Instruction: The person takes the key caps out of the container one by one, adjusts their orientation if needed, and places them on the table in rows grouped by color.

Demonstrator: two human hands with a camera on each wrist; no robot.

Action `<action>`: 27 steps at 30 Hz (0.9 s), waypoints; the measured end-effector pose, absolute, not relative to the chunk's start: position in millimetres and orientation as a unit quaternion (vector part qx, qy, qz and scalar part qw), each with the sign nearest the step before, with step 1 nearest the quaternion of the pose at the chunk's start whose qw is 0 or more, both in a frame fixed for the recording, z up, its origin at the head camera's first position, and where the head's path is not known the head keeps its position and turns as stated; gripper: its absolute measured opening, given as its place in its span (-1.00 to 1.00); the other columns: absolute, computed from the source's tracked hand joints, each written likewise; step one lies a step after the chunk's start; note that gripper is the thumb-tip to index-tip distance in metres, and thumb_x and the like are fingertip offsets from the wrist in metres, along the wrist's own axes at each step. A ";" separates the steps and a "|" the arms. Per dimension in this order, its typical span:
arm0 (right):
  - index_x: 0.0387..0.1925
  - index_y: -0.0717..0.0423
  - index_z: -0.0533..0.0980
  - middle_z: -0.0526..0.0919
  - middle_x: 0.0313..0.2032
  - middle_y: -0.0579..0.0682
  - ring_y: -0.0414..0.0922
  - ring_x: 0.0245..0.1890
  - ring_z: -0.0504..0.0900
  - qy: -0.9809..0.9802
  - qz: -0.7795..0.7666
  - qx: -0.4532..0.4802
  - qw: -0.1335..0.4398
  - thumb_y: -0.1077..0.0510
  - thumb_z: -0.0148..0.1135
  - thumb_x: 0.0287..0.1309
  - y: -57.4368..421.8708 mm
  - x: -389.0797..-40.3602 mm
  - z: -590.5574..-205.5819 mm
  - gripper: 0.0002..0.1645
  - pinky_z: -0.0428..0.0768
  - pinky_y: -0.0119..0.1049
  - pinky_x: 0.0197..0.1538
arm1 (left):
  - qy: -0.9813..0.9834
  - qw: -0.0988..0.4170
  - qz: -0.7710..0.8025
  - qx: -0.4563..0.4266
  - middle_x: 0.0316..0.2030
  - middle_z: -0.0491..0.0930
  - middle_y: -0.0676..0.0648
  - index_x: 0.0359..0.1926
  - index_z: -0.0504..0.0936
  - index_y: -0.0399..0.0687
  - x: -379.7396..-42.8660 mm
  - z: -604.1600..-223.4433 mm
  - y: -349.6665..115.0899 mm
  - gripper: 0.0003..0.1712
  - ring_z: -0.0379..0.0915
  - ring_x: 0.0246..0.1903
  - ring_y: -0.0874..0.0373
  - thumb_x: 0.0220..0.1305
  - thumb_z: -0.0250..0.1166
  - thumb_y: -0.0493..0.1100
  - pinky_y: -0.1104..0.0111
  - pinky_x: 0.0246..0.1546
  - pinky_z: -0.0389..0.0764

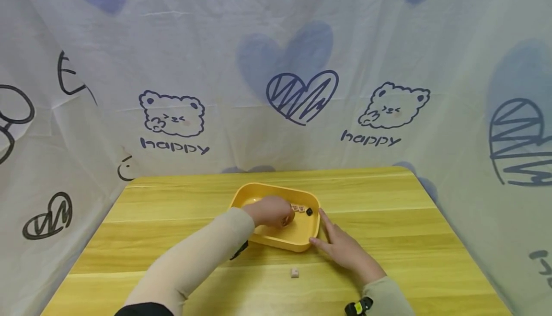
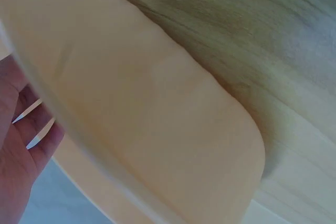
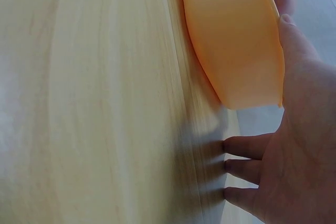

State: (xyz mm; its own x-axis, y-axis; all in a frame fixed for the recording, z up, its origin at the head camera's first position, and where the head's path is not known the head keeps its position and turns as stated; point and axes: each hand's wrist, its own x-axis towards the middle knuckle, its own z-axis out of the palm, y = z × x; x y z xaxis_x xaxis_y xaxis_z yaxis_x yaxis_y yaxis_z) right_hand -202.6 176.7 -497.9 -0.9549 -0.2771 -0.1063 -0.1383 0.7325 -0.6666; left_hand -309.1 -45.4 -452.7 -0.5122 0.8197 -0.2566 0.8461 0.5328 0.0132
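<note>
Yellow tray [image 1: 297,233], white cloth [image 1: 241,129], blue hearts [image 1: 282,55]

I am facing a white cloth [image 1: 233,134] that is hanging behind the table [image 1: 379,201] and running along both sides, creasing here and there. On it I am seeing a pale blue heart [image 1: 315,43], a scribbled heart [image 1: 302,98] overlapping it, and a left bear [image 1: 174,112] and right bear [image 1: 394,106] flanking them, "happy" [image 1: 174,146] sitting below each. More dark drawings [image 1: 48,216] are covering the sides. Yellow wood grain is striping the tabletop crosswise, and light is leaving a pale sheen [image 3: 8,103] there.
</note>
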 end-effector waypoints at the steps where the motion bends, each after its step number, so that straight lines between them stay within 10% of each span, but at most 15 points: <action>1: 0.55 -0.11 -0.23 0.10 0.40 0.36 0.34 0.37 0.10 0.925 -0.348 -0.114 0.099 -0.29 0.07 0.31 176.7 -202.8 -498.0 0.03 0.09 0.24 0.33 | 0.868 0.117 -0.045 0.481 -0.49 0.56 0.17 -0.43 0.66 0.10 -308.4 -450.5 -46.5 -0.85 0.43 -0.47 0.28 0.15 0.36 -0.28 0.44 -0.37 0.49; 17: 0.55 -0.14 -0.26 0.07 0.41 0.35 0.33 0.38 0.09 0.927 -0.344 -0.112 0.096 -0.33 0.06 0.29 179.0 -205.5 -502.1 0.06 0.06 0.26 0.33 | 0.870 0.058 0.084 0.483 -0.28 0.61 0.04 -0.08 0.75 -0.08 -283.1 -427.8 -63.5 -0.76 0.44 -0.38 0.29 0.21 0.34 -0.23 0.47 -0.30 0.50; 27: 0.55 -0.17 -0.27 0.08 0.41 0.34 0.37 0.37 0.06 0.926 -0.347 -0.112 0.100 -0.31 0.05 0.32 176.8 -204.9 -504.5 0.03 0.05 0.31 0.31 | 0.855 -0.003 0.188 0.484 -0.28 0.66 0.05 -0.19 0.76 -0.08 -258.3 -418.8 -65.4 -0.84 0.54 -0.34 0.29 0.24 0.38 -0.13 0.57 -0.28 0.52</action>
State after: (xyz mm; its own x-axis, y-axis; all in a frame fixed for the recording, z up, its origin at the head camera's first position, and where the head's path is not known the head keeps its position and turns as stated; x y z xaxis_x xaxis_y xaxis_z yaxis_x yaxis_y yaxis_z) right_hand -204.9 176.8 -504.5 -0.9551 -0.2765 -0.1064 -0.1382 0.7334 -0.6656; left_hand -258.3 -65.4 -418.8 -0.5316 0.8262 0.1868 0.8284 0.4611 0.3181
